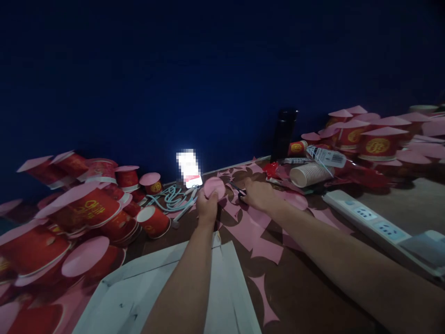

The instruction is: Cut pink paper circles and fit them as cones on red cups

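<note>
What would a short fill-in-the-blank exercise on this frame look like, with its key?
1. The left hand holds a paper disc coloured ____.
2. The right hand holds a cutting tool, a pair of ____.
3. The power strip lies toward the picture's ____ edge.
Missing words: pink; scissors; right.

Lighting: dim overall. Backdrop [222,69]: deep blue, near-black at corners. Phone screen [188,163]: glaring white, pixelated. Pink disc [212,185]: muted. Scissors [237,188]: dark, detail indistinct. Table [295,297]: shadowed, lower right. Cups [34,246], left edge: stretched, blurred.
</note>
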Demonstrator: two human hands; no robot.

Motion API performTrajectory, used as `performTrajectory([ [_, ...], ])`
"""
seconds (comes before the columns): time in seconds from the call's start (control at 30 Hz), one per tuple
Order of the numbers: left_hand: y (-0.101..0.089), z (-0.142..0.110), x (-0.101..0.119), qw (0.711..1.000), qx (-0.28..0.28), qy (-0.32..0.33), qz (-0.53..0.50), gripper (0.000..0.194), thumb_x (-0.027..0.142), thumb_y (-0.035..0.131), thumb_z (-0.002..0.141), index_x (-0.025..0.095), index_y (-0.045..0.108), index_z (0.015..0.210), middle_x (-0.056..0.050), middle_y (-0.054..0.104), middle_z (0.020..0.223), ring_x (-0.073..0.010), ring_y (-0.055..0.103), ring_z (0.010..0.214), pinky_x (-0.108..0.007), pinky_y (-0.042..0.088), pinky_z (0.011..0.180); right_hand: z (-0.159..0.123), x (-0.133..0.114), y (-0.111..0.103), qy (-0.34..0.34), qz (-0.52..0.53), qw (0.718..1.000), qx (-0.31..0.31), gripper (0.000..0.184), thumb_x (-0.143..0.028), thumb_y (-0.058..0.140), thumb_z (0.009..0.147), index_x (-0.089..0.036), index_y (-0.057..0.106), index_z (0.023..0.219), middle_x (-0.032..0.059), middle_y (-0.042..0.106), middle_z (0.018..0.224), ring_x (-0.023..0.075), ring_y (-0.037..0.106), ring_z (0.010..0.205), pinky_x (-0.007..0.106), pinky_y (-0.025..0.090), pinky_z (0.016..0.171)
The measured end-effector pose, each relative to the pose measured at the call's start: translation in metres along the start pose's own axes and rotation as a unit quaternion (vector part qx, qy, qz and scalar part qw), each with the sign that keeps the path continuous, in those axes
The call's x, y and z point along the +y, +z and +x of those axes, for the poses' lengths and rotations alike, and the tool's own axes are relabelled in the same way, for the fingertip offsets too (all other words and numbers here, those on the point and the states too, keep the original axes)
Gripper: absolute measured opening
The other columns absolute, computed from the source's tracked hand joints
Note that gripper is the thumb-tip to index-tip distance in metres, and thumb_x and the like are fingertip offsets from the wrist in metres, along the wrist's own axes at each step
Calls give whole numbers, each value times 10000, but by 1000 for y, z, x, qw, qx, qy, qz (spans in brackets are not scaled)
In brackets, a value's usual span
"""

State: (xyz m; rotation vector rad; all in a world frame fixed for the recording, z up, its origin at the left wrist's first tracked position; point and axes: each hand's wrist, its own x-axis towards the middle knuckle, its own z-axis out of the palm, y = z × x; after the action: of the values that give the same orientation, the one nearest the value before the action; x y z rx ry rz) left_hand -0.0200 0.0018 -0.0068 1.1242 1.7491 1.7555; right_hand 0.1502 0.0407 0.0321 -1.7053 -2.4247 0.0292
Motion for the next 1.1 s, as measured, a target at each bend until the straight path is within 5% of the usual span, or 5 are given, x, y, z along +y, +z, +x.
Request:
performTrajectory([
  [0.37, -3, -17, 12, 989, 38, 59, 129, 220, 331, 562, 783, 180, 618, 934, -51, 660, 876, -200, 608, 829, -323, 462, 787, 9, 7, 5, -26, 60, 995, -69, 343, -427, 664, 680, -168, 653, 906, 123, 706, 906, 246, 664, 818, 254, 413, 602],
  [0.5, -4, -23, 12, 979, 48, 130, 150, 189, 314, 545, 796, 177, 607, 911, -63, 651, 876, -206, 605, 838, -324, 461, 795, 11, 8, 2, -56, 70, 991, -97, 445, -440, 715, 604, -161, 667, 947, 112, 708, 904, 234, 646, 786, 250, 384, 562],
  [0.73, -3, -43, 12, 954, 54, 205, 211, 162, 288, 524, 811, 185, 610, 902, -74, 649, 863, -218, 609, 837, -326, 462, 786, 18, 16, -8, -139, 126, 963, -194, 319, -408, 695, 633, -187, 726, 861, 36, 710, 812, 163, 617, 695, 220, 364, 545],
  [0.97, -4, -42, 12, 972, 43, 153, 175, 194, 329, 539, 809, 173, 611, 900, -66, 658, 831, -213, 613, 800, -317, 468, 749, 13, 14, -8, -108, 87, 981, -138, 336, -480, 620, 738, -264, 731, 968, 57, 719, 960, 213, 642, 833, 254, 402, 634],
  [1.1, -6, -35, 11, 970, 59, 170, 162, 204, 348, 529, 825, 184, 621, 904, -61, 657, 863, -206, 609, 822, -318, 465, 781, 14, 6, 4, -89, 156, 984, -6, 276, -372, 519, 832, -267, 707, 1004, 27, 714, 1002, 197, 645, 877, 244, 411, 667],
])
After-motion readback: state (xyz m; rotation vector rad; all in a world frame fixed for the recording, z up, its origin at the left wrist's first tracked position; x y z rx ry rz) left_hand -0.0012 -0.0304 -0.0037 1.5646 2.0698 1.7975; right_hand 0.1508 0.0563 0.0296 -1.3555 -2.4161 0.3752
